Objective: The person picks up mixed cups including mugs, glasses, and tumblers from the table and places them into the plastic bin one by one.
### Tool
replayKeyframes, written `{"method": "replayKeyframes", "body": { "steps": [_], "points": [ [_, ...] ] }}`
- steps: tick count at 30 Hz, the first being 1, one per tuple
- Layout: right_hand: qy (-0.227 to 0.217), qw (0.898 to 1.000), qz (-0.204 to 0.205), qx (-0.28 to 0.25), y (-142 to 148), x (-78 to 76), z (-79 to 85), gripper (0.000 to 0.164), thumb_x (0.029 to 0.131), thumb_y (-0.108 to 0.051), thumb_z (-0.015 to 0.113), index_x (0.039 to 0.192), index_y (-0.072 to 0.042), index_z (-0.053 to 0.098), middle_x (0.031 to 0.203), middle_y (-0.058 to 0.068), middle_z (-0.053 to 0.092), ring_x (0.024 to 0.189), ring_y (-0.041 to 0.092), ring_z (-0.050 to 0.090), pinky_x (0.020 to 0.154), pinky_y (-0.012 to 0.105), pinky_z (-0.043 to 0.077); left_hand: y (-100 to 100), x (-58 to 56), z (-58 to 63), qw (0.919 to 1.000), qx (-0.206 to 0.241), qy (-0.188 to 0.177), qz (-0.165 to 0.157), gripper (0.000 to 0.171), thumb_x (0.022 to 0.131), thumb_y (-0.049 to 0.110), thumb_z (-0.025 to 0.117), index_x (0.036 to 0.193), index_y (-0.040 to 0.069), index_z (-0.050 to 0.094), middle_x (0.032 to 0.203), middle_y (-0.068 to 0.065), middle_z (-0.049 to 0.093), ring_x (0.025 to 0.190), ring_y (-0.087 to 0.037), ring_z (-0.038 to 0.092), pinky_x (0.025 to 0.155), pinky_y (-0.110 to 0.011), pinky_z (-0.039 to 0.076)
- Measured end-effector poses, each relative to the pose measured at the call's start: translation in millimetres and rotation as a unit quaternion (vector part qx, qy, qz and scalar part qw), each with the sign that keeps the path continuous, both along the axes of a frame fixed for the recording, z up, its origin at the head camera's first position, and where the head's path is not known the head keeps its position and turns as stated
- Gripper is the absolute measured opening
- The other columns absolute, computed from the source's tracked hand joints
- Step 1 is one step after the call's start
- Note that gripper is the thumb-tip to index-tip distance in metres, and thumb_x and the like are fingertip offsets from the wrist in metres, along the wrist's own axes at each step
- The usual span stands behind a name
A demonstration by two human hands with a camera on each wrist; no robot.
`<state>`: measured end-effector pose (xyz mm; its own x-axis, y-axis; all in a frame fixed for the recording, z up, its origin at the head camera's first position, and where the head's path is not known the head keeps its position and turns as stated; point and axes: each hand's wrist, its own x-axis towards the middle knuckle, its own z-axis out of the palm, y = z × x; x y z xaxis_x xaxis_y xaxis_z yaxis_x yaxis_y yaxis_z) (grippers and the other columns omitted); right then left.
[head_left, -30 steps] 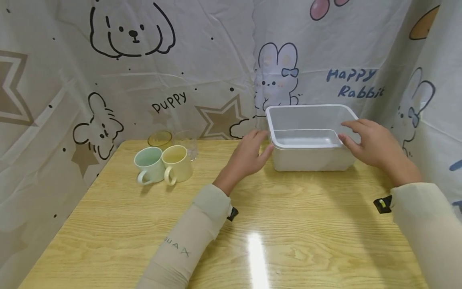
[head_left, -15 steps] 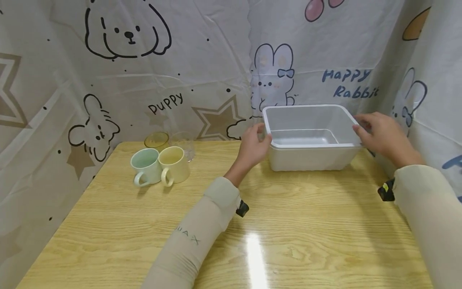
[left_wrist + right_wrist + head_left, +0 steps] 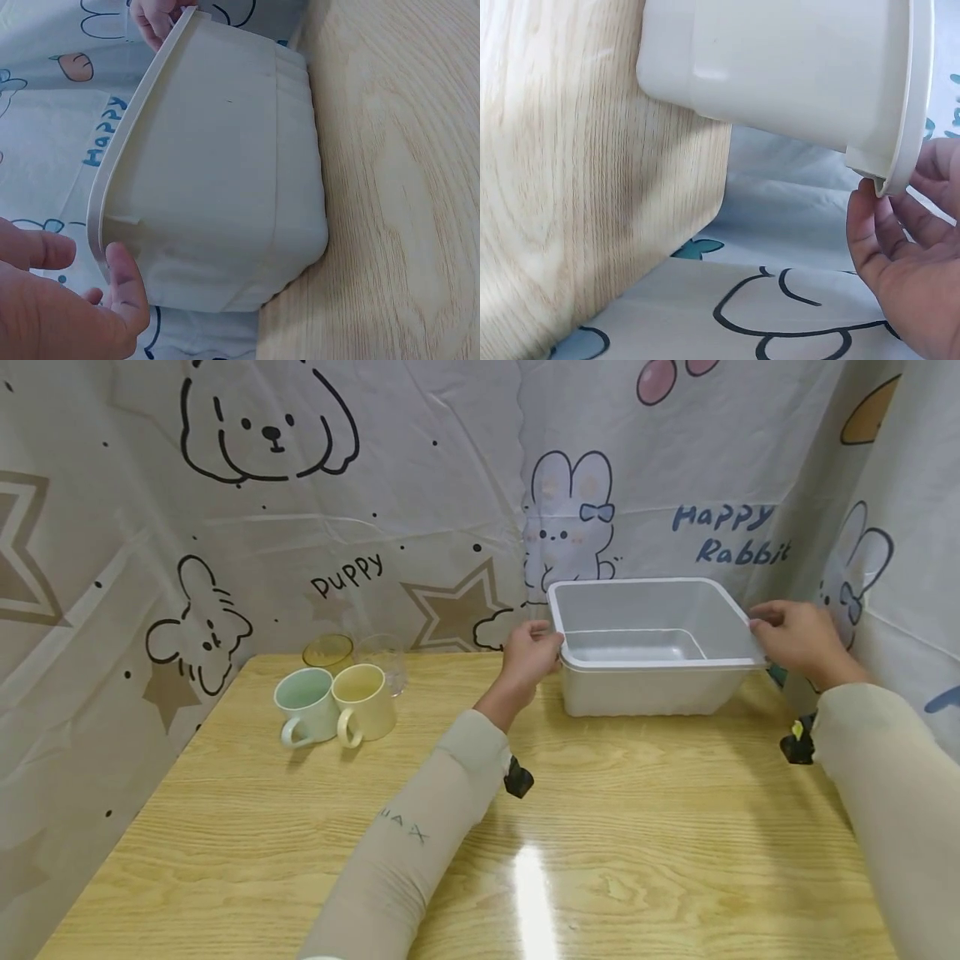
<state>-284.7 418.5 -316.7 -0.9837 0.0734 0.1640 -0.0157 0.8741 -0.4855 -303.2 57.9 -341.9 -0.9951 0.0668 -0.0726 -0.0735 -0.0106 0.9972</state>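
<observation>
Left sleeve [image 3: 405, 860]: long, pale beige fabric, creased, with small dark lettering [image 3: 405, 827] and a wide cuff [image 3: 474, 747]. Right sleeve [image 3: 888, 810]: matching fabric. Left wrist block [image 3: 519, 779]: small, black, angular. Right wrist block [image 3: 804, 748]: black, yellow-green patch [image 3: 797, 730].

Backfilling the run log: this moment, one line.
white bin: on table | left hand: at its left end | right hand: grips its right end | green mug, yellow mug: side by side, left of white bin

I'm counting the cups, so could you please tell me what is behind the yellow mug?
Behind the yellow mug stands a clear glass, its lower left covered. Farther left, an amber glass shows its top; this mug and the green mug hide the rest.
</observation>
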Motion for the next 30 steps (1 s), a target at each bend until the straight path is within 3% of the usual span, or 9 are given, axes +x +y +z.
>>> {"method": "replayKeyframes", "body": {
  "steps": [4,11,15,18,22,25,30],
  "points": [
    [-0.016,0.999,-0.016,-0.04,1.3,-0.6,-2.0,0.048,0.107,-0.026,0.042,0.133,0.013,0.056,0.123,0.037,0.057,0.1,0.044,0.057,0.065,0.032,0.05,2.8,-2.6,-0.8,0.9999,0.01,-0.006,0.0,0.044,0.101,0.012,0.062,0.143,0.001,0.053,0.118,-0.013,0.062,0.1,-0.024,0.066,0.093,-0.041,0.057],
    [-0.063,0.991,-0.046,-0.105,8.5,-1.0,-3.7,0.051,0.108,-0.029,0.045,0.138,0.012,0.051,0.135,0.036,0.049,0.113,0.045,0.048,0.082,0.044,0.048,3.9,-5.0,0.2,0.999,0.038,-0.022,-0.003,0.042,0.098,0.005,0.065,0.139,0.0,0.057,0.115,-0.013,0.064,0.101,-0.027,0.067,0.09,-0.038,0.058],
    [-0.079,0.988,-0.05,-0.119,10.8,-3.5,-3.5,0.052,0.108,-0.03,0.047,0.139,0.011,0.051,0.134,0.034,0.05,0.109,0.041,0.049,0.073,0.032,0.05,2.3,-8.0,-2.1,0.9967,0.071,-0.039,-0.01,0.041,0.096,0.0,0.065,0.136,-0.002,0.058,0.11,-0.011,0.064,0.097,-0.024,0.067,0.081,-0.031,0.058],
    [-0.085,0.986,-0.052,-0.132,10.8,-6.5,-2.7,0.05,0.108,-0.028,0.05,0.139,0.011,0.051,0.126,0.029,0.055,0.102,0.035,0.053,0.067,0.026,0.05,0.0,-10.3,-3.1,0.9938,0.097,-0.053,-0.014,0.04,0.096,-0.003,0.064,0.136,-0.003,0.058,0.106,-0.01,0.062,0.099,-0.025,0.065,0.075,-0.026,0.055],
    [-0.094,0.982,-0.046,-0.154,11.5,-9.5,-1.5,0.049,0.107,-0.024,0.054,0.139,0.012,0.051,0.105,0.011,0.065,0.089,0.023,0.059,0.067,0.028,0.054,-3.1,-11.6,-3.6,0.9905,0.121,-0.065,-0.011,0.039,0.095,-0.005,0.063,0.134,-0.003,0.058,0.103,-0.01,0.062,0.11,-0.033,0.064,0.071,-0.024,0.053],
    [-0.099,0.98,-0.04,-0.169,12.5,-10.0,-1.5,0.049,0.107,-0.023,0.054,0.141,0.012,0.05,0.097,0.0,0.064,0.086,0.019,0.059,0.069,0.027,0.056,-5.2,-12.3,-4.4,0.9898,0.126,-0.066,-0.014,0.039,0.095,-0.004,0.063,0.134,-0.002,0.059,0.103,-0.012,0.062,0.102,-0.03,0.065,0.07,-0.024,0.052],
    [-0.108,0.975,-0.042,-0.189,14.6,-8.3,-8.2,0.055,0.107,-0.031,0.053,0.146,0.008,0.046,0.119,0.012,0.06,0.099,0.024,0.058,0.075,0.022,0.057,-8.0,-14.2,-7.6,0.9877,0.137,-0.072,-0.024,0.038,0.095,-0.004,0.063,0.133,0.0,0.059,0.103,-0.012,0.064,0.084,-0.018,0.062,0.071,-0.026,0.051]
  ]
}}
